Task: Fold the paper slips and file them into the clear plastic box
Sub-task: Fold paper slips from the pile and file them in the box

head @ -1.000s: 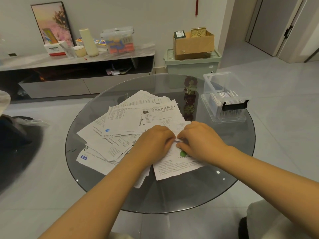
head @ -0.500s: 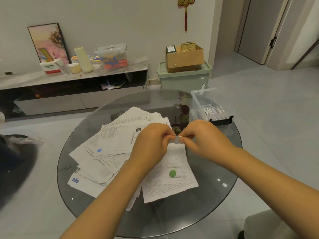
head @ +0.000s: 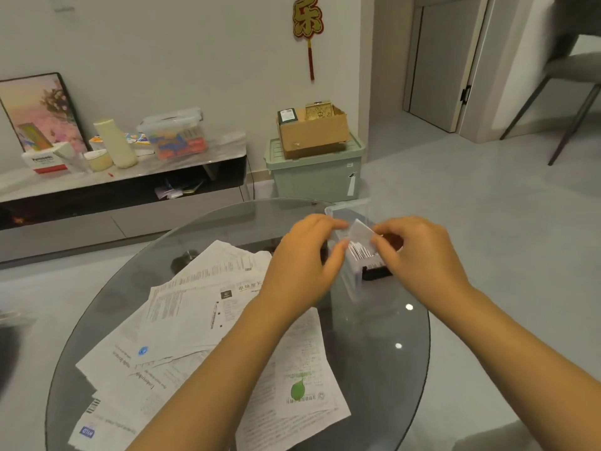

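Round dark glass tabletop [head: 383, 379] in the foreground, carrying all task items. Loose spread of white printed paper sheets [head: 182, 320] across its left and centre, overlapping one another; one sheet with a green leaf mark [head: 297, 390] lying nearest the near edge, partly under the left forearm. Low grey media shelf [head: 123, 196] against the far wall, bearing a framed pink picture [head: 39, 112], a cream vase [head: 115, 143] and a lidded clear storage tub [head: 174, 133]. Pale green lidded plastic crate [head: 315, 172] on the floor beside the shelf, with a brown cardboard carton [head: 313, 131] set on top. Clear plastic box [head: 349, 278] standing on the right part of the tabletop, open-topped, with folded slips stacked upright inside and a black latch [head: 375, 273] on its near side. Left hand [head: 309, 258] raised over the box's left edge, thumb and fingertips pinching the left end of a small folded white paper slip [head: 360, 232]. Right hand [head: 419, 255] raised opposite, fingers curled and pinching the slip's right end. Slip held between both hands directly above the open box, clear of the stacked slips below. Red and gold knot ornament [head: 307, 24] hanging on the wall.
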The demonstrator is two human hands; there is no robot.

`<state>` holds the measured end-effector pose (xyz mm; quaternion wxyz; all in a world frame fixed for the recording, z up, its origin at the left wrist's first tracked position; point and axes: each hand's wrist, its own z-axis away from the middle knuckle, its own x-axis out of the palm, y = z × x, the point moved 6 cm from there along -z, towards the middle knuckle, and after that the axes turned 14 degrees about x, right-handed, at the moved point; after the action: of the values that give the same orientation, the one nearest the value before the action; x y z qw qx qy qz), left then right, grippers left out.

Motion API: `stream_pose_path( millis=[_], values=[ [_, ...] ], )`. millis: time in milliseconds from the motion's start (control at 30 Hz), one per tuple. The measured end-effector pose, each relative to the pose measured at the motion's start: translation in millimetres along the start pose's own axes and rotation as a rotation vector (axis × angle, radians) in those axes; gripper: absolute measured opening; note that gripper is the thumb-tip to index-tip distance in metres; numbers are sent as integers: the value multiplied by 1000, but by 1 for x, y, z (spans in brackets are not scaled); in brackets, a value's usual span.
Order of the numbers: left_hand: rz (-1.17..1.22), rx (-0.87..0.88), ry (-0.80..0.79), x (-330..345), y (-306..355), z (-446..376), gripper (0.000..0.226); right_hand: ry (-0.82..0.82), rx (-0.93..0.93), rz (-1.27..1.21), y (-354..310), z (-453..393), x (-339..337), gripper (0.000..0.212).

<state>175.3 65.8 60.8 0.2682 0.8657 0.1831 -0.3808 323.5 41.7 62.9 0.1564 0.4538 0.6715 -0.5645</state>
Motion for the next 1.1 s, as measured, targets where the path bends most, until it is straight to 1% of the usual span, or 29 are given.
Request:
stream_pose_path(
  millis=[133, 233, 367, 433, 467, 567, 700, 767, 900, 1100],
  values=[
    [-77, 132, -259, 31, 6, -23, 39, 75, 150, 21, 25, -21, -9, 17],
    [-96, 220, -407, 57, 8, -34, 47, 91, 216, 55, 39, -31, -7, 22],
    [-95, 260, -554, 84, 4, -41, 63, 48, 240, 106, 45, -33, 5, 25],
    [-110, 288, -597, 92, 2, -44, 74, 35, 239, 129, 48, -33, 7, 25],
    [-119, 296, -613, 94, 1, -46, 74, 37, 234, 141, 49, -34, 7, 24],
    [-137, 298, -641, 100, -2, -48, 67, 53, 220, 191, 51, -34, 8, 23],
    [-189, 304, -616, 101, -4, -49, 84, 49, 217, 212, 51, -36, 11, 22],
    [-210, 312, -587, 100, -5, -48, 86, 38, 235, 207, 51, -38, 12, 22],
    [-225, 330, -532, 99, -4, -47, 81, 16, 277, 238, 49, -44, 16, 21],
    [-210, 336, -487, 94, -3, -45, 72, 19, 232, 340, 35, -46, 22, 24]
  ],
)
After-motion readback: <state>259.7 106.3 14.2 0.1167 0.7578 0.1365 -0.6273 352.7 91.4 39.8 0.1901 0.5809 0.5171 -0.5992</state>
